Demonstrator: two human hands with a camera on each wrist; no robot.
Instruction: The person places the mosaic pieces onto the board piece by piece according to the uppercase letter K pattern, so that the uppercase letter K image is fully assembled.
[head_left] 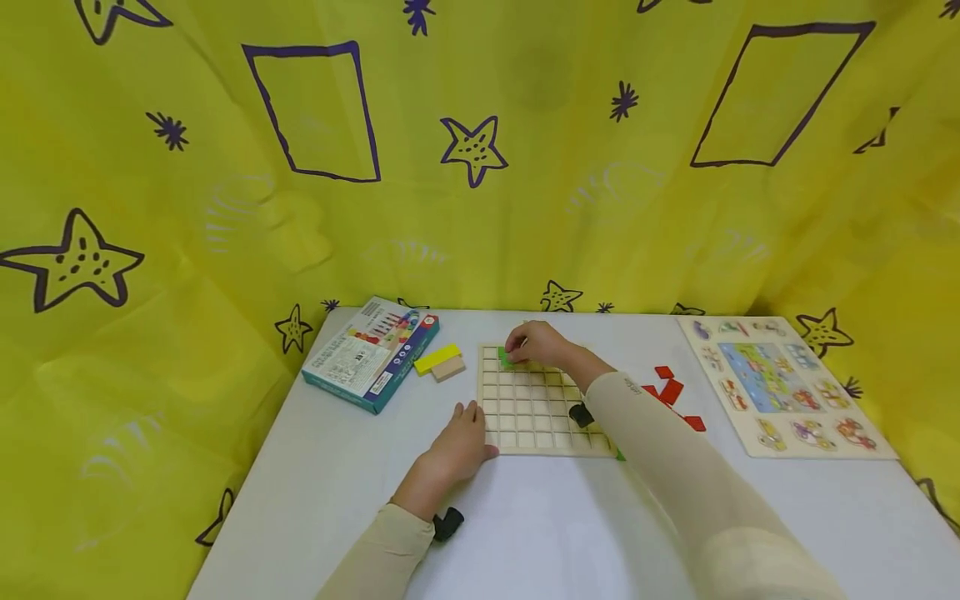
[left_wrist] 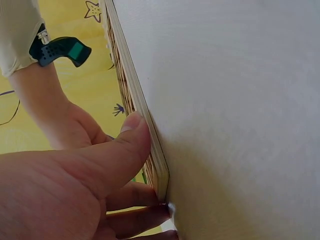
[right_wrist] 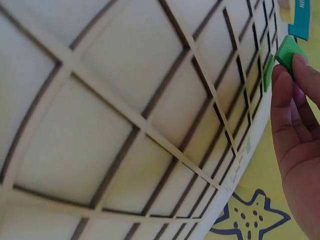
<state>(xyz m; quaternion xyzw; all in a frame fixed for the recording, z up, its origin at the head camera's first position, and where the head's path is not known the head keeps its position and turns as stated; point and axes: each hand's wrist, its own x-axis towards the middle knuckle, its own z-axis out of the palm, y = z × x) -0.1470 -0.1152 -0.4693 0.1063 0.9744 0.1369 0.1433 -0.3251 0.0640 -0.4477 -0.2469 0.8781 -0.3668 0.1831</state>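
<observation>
A wooden grid board [head_left: 522, 422] with square compartments lies flat on the table. My left hand [head_left: 459, 442] grips its near left corner. In the left wrist view the thumb [left_wrist: 134, 137] presses along the front edge, while the other fingers lie round the corner. My right hand [head_left: 542, 345] is over the board's far left part and pinches a green square tile [right_wrist: 288, 52] between thumb and fingertips. Beside that tile, another green tile [right_wrist: 269, 73] sits in a compartment along the far edge. The right forearm covers the board's right side.
Several red tiles [head_left: 671, 391] lie right of the board, partly behind the right sleeve. A yellow block [head_left: 437, 359] and a plain wooden block [head_left: 448, 368] touch at the left, near a printed box [head_left: 367, 354]. A picture puzzle board [head_left: 817, 439] lies far right.
</observation>
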